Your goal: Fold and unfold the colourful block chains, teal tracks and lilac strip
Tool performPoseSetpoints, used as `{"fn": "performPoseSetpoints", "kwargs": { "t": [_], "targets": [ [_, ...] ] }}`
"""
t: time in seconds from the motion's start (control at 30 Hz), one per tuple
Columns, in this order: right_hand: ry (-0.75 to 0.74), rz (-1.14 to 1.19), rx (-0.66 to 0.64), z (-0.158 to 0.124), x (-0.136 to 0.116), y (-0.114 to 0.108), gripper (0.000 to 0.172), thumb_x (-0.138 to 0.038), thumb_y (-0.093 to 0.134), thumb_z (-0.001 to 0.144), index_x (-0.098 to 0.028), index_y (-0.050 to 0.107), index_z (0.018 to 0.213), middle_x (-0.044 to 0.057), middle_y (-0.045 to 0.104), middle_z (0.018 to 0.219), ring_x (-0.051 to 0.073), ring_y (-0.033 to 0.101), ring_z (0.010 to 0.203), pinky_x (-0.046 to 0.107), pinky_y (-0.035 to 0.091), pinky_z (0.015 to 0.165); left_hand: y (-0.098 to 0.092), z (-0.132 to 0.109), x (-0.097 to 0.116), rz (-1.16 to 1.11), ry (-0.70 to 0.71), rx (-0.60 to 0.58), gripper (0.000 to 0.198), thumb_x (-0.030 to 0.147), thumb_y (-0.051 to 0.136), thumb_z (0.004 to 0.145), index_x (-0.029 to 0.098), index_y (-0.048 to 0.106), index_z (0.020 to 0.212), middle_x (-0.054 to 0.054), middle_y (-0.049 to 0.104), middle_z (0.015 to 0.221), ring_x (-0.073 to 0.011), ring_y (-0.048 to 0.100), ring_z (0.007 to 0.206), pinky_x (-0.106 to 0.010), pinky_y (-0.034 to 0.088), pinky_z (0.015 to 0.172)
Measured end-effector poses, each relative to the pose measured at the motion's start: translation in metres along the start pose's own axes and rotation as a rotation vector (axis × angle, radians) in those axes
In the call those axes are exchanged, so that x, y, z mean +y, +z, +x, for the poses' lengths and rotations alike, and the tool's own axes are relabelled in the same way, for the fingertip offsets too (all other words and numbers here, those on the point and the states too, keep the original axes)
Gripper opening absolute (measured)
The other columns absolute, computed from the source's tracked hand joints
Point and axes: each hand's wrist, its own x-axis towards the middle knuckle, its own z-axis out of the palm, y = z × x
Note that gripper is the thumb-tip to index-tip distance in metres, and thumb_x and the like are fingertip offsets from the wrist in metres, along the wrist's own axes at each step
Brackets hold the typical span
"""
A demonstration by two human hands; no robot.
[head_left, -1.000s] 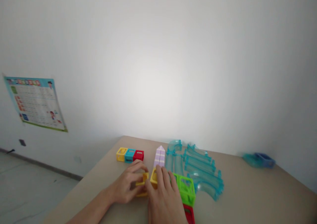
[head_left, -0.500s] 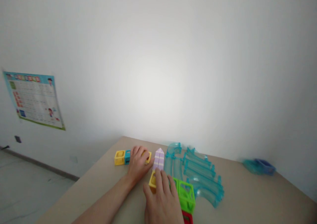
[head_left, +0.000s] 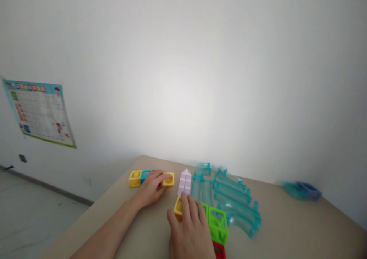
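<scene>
My left hand [head_left: 150, 188] rests on a row of small hollow cubes at the far left of the table, its fingers curled round a yellow cube [head_left: 168, 179] at the row's right end. A blue cube [head_left: 144, 174] and another yellow cube [head_left: 134, 178] sit to its left; the red one is hidden under the hand. My right hand [head_left: 192, 232] lies over a nearer row, fingers flat on a yellow cube [head_left: 178, 209] beside green cubes [head_left: 218, 224] and a red cube [head_left: 219, 250]. A lilac pointed piece [head_left: 185, 182] lies between the hands.
Several clear turquoise track pieces [head_left: 232, 199] lie right of the lilac piece. A turquoise and blue object [head_left: 302, 190] sits near the wall at the right. The beige table [head_left: 286, 228] ends at the left edge near my forearm. A poster [head_left: 38, 113] hangs on the wall.
My left hand carried a yellow cube from the near row up to the far row and set it at the right end, against the red cube. My right hand stayed on the near row.
</scene>
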Motion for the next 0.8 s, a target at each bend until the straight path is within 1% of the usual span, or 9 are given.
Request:
{"fn": "performPoseSetpoints", "kwargs": {
  "t": [0.07,0.13,0.27,0.4,0.47,0.6,0.67,0.73,0.8],
  "targets": [
    [0.001,0.007,-0.015,0.000,0.000,-0.001,0.042,-0.045,0.060,0.081,-0.026,0.062,0.117,0.016,0.041,0.145,0.041,0.034,0.133,0.058,0.026,0.105,-0.005,0.001,0.001,0.007,0.022,-0.015,0.024,0.025,0.055,0.087,0.025,0.063,0.110,-0.008,0.065,0.108,-0.0229,0.056,0.102,-0.039,0.045,0.090],
    [-0.004,0.016,-0.043,0.000,0.000,-0.002,0.041,-0.043,0.059,0.081,-0.026,0.061,0.119,0.017,0.039,0.147,0.041,0.032,0.135,0.059,0.025,0.106,-0.007,0.003,0.002,0.051,0.012,-0.014,0.025,0.031,0.055,0.088,0.025,0.063,0.111,-0.007,0.065,0.107,-0.0235,0.055,0.103,-0.039,0.044,0.090],
    [-0.002,0.029,-0.074,0.000,-0.001,-0.007,0.042,-0.042,0.058,0.082,-0.024,0.060,0.121,0.019,0.034,0.149,0.041,0.028,0.136,0.059,0.022,0.107,-0.003,0.005,0.001,0.131,-0.045,-0.028,0.031,0.040,0.050,0.090,0.025,0.061,0.114,-0.007,0.066,0.104,-0.0238,0.056,0.101,-0.041,0.041,0.091],
    [0.015,0.047,-0.117,0.000,-0.003,-0.014,0.040,-0.039,0.056,0.084,-0.023,0.060,0.120,0.019,0.033,0.149,0.040,0.027,0.137,0.059,0.021,0.108,0.003,0.006,0.001,0.129,-0.026,-0.094,0.048,0.042,0.052,0.089,0.025,0.047,0.133,-0.007,0.065,0.104,-0.0236,0.056,0.098,-0.040,0.041,0.089],
    [0.011,0.068,-0.141,0.000,-0.004,-0.019,0.041,-0.039,0.055,0.085,-0.022,0.059,0.122,0.020,0.031,0.150,0.041,0.025,0.137,0.059,0.020,0.108,0.004,0.006,0.001,0.137,-0.044,-0.096,0.055,0.043,0.055,0.087,0.026,0.043,0.137,-0.007,0.064,0.103,-0.0239,0.055,0.098,-0.040,0.041,0.089],
    [0.014,0.094,-0.182,0.000,-0.005,-0.026,0.044,-0.039,0.054,0.085,-0.019,0.058,0.124,0.022,0.028,0.151,0.042,0.022,0.138,0.060,0.018,0.109,0.004,0.005,-0.001,0.154,-0.115,-0.052,0.057,0.041,0.062,0.081,0.024,0.047,0.134,-0.009,0.060,0.111,-0.0251,0.052,0.106,-0.040,0.041,0.095],
    [0.020,0.097,-0.182,0.000,-0.005,-0.026,0.043,-0.038,0.055,0.085,-0.020,0.058,0.124,0.021,0.029,0.151,0.042,0.022,0.138,0.059,0.018,0.109,0.003,0.004,-0.004,0.202,-0.169,-0.033,0.060,0.044,0.067,0.076,0.024,0.051,0.130,-0.010,0.059,0.116,-0.0280,0.050,0.113,-0.045,0.035,0.102],
    [0.020,0.097,-0.162,-0.001,-0.004,-0.025,0.042,-0.038,0.056,0.084,-0.020,0.059,0.121,0.020,0.031,0.150,0.042,0.022,0.138,0.059,0.018,0.109,0.001,0.002,-0.009,0.230,-0.226,-0.049,0.060,0.048,0.069,0.072,0.024,0.056,0.126,-0.010,0.059,0.120,-0.0304,0.050,0.115,-0.049,0.031,0.105],
    [0.013,0.096,-0.139,-0.001,-0.004,-0.023,0.042,-0.040,0.057,0.082,-0.020,0.060,0.120,0.019,0.033,0.150,0.042,0.023,0.138,0.059,0.017,0.109,-0.002,0.000,-0.015,0.191,-0.251,-0.096,0.059,0.050,0.069,0.071,0.023,0.058,0.123,-0.010,0.059,0.121,-0.0299,0.052,0.113,-0.047,0.033,0.103]
  ]
}}
